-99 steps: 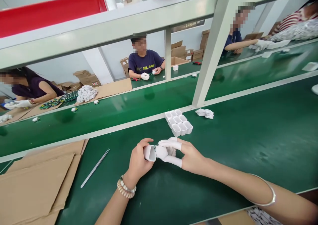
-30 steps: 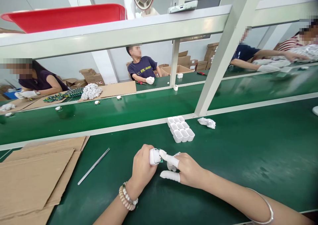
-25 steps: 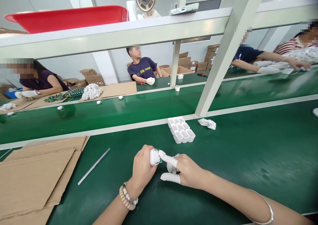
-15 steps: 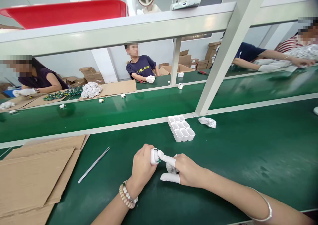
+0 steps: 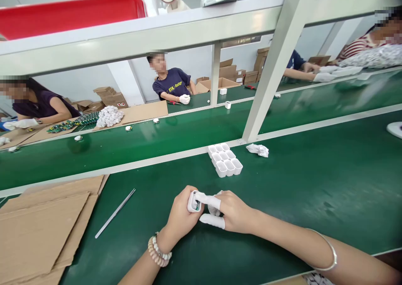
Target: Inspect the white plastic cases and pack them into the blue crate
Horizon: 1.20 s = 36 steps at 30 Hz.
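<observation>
Near the middle, my left hand (image 5: pixel 184 211) is wrapped round a small white plastic housing (image 5: pixel 190 205), its opening tilted toward the right and me. Inside it show a bit of green circuit board (image 5: pixel 197 206) and a white part, partly covered by my finger. My right hand (image 5: pixel 230 211) wears white finger covers. Its index finger reaches into the housing's mouth, with the thumb stretched out apart below and the other fingers curled back. Beyond the hands stands a block of several empty white housings (image 5: pixel 230 167) in rows. A crumpled white piece (image 5: pixel 258 150) lies beside them.
Metal tweezers (image 5: pixel 115 213) and cardboard sheets (image 5: pixel 40 230) lie to the left on the green bench. A slanted post (image 5: pixel 273 67) and a rail cross in front. Past them runs a green conveyor (image 5: pixel 182 130) with small white parts; several co-workers sit on its far side.
The board and white part sit deeper in the housing, with my right index finger following them in. The housing's opening has turned more toward me. The whole view has shifted slightly.
</observation>
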Motion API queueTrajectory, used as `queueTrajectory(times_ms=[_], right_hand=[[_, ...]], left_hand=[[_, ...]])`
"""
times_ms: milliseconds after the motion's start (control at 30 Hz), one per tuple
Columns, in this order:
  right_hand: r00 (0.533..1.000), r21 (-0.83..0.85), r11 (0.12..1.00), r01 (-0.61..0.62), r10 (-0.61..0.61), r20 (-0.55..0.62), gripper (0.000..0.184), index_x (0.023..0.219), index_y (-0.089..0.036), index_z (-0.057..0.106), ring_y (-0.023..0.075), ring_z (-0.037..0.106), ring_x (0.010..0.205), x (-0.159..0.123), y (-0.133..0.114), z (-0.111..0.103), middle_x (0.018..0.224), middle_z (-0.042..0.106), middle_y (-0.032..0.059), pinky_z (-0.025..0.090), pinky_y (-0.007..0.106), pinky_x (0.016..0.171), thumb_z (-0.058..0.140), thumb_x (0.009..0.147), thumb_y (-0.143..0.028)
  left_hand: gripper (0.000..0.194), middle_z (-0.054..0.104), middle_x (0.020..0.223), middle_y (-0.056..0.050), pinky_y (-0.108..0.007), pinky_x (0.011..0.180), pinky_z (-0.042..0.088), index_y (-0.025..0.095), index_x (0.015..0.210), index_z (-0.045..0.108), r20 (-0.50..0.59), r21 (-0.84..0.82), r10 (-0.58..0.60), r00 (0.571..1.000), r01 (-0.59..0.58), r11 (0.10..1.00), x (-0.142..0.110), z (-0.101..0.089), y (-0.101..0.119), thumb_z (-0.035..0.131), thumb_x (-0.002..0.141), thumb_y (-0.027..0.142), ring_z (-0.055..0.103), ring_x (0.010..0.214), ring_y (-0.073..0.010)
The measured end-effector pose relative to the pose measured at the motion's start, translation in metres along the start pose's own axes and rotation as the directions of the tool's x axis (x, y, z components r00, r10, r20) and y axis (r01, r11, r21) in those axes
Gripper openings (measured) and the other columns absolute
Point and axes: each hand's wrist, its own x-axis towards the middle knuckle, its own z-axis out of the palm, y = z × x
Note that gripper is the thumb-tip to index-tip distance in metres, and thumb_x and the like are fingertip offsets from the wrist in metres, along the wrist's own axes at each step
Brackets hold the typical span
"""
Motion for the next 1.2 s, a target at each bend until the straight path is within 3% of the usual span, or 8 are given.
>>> queueTrajectory(times_ms=[100,233,500,967,1200], right_hand=[[0.993,-0.004,0.999,0.036,-0.037,-0.11,0.048,0.139,-0.015,0.045,0.0115,0.054,0.047,0.001,0.002,0.0,0.059,0.061,-0.0033,0.039,0.024,0.049,0.043,0.1,-0.043],[0.982,0.007,0.996,0.092,-0.09,-0.166,0.045,0.14,-0.017,0.044,0.0109,0.054,0.046,0.0,0.002,0.0,0.058,0.06,-0.0048,0.039,0.024,0.048,0.044,0.101,-0.039],[0.994,0.079,0.993,0.089,-0.085,-0.062,0.041,0.127,-0.016,0.057,0.0118,0.054,0.047,0.002,0.003,-0.002,0.058,0.06,-0.0018,0.041,0.024,0.049,0.043,0.1,-0.043],[0.997,0.279,0.96,0.001,-0.023,0.076,0.041,0.133,-0.02,0.051,0.0104,0.051,0.051,0.002,0.001,-0.004,0.062,0.058,-0.0046,0.041,0.023,0.054,0.053,0.096,-0.039],[0.998,0.173,0.983,0.062,-0.057,-0.035,0.049,0.142,-0.019,0.04,0.0117,0.052,0.049,-0.002,-0.001,0.004,0.061,0.059,-0.0047,0.039,0.024,0.052,0.049,0.098,-0.038]], left_hand=[[0.008,0.056,0.073,0.002,-0.021,0.057,0.041,0.019,0.084,0.051,0.036,-0.13,-0.013,0.999,0.017,0.991,0.002,-0.002,0.004,0.059,0.085,0.023,0.051,0.061,-0.0108],[0.009,0.055,0.072,0.002,-0.021,0.058,0.04,0.018,0.084,0.052,0.049,-0.209,-0.026,0.998,0.036,0.977,0.002,-0.004,0.006,0.059,0.084,0.023,0.049,0.061,-0.0103],[0.008,0.052,0.068,0.003,-0.021,0.055,0.036,0.018,0.081,0.051,0.122,-0.259,-0.018,0.992,0.049,0.965,0.001,-0.007,0.009,0.059,0.082,0.02,0.044,0.058,-0.0092],[0.009,0.054,0.066,0.003,-0.022,0.056,0.035,0.017,0.077,0.052,0.272,-0.248,0.012,0.962,0.058,0.967,-0.001,-0.007,0.005,0.06,0.082,0.019,0.046,0.057,-0.0097],[0.012,0.053,0.069,0.002,-0.022,0.058,0.036,0.016,0.077,0.054,0.261,-0.313,-0.03,0.965,0.115,0.943,0.0,-0.012,0.009,0.062,0.083,0.022,0.045,0.061,-0.0097]])
